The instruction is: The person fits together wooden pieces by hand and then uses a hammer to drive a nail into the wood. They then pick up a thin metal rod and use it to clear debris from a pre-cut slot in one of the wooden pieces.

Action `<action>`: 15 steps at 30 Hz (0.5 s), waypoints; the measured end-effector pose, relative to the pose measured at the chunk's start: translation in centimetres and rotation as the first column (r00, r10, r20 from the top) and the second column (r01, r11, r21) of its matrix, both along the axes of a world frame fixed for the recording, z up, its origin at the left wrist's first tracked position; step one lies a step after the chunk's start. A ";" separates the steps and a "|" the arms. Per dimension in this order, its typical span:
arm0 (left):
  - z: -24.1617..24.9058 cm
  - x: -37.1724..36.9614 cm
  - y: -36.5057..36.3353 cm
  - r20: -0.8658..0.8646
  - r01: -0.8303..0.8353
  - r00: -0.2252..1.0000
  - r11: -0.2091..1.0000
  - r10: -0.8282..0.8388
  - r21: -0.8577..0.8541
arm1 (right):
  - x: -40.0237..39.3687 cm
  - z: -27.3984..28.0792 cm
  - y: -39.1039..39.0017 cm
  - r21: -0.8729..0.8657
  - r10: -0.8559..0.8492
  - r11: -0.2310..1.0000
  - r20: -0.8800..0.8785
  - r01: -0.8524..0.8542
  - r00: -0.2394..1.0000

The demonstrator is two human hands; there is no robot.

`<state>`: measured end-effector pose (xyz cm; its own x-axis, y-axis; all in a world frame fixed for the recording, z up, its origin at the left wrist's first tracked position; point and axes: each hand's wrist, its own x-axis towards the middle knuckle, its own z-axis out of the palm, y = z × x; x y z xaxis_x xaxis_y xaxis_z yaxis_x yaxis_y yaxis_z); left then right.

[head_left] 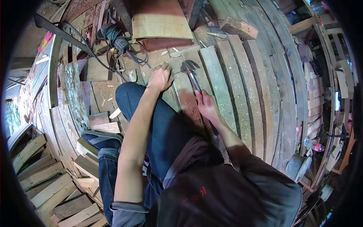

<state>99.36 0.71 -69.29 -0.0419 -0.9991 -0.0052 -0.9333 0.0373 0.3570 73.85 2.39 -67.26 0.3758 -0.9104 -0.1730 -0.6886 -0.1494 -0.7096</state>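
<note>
My right hand (207, 105) is wrapped around the handle of a claw hammer (193, 78). The dark hammer head is at the far end, just above the boards. To its left, my left hand (160, 77) is closed, fingers bent, low over the wood by my knee. A thin, dark, nail-like rod (177, 73) shows between that hand and the hammer head; its held end is hidden by the fingers. Under both hands lie long wooden planks (215, 72), side by side.
A corded power tool (120, 43) with a looped black cable lies at upper left. A curved wooden panel (162, 22) stands at the top, a wood block (239, 28) to its right. Cut timber (56, 193) is piled at lower left. A metal pot (298, 167) and plastic bottle (313, 145) are at right.
</note>
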 end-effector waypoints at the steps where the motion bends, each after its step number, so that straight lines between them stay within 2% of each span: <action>1: 0.1 0.0 0.0 -0.028 0.001 1.000 1.000 -0.002 -0.004 | 0.2 0.8 0.2 -0.015 -0.003 1.000 -0.001 0.003 1.000; 3: 0.3 0.0 -0.1 -0.038 -0.002 0.999 1.000 0.002 -0.006 | 0.6 2.0 0.5 -0.050 -0.005 0.999 -0.001 0.005 1.000; 6: 0.5 0.0 0.0 -0.071 -0.019 0.997 1.000 0.019 -0.003 | 0.5 2.7 0.5 0.052 0.057 0.997 -0.101 -0.052 0.993; 9: -1.5 0.3 -0.1 -0.181 -0.041 0.983 0.998 0.033 -0.043 | 0.7 2.4 0.0 0.058 0.067 0.997 -0.172 -0.058 0.983; 10: -0.9 0.1 0.0 -0.203 -0.049 0.978 0.999 0.047 -0.004 | 0.9 2.8 -0.1 0.064 0.030 0.998 -0.090 -0.025 0.995; 13: -0.4 0.0 0.0 -0.206 -0.057 0.976 0.997 0.066 0.045 | 1.2 3.0 -0.1 0.038 -0.013 0.999 -0.060 0.016 0.998; 15: -1.2 0.2 -0.1 -0.208 -0.052 0.977 0.999 0.054 0.017 | 1.3 3.6 -0.1 0.066 0.033 0.998 -0.159 -0.023 0.987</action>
<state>99.57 0.64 -70.47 0.0095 -0.9999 -0.0130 -0.8390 -0.0150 0.5439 75.15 2.32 -63.64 0.3640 -0.8850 -0.2905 -0.7904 -0.1285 -0.5990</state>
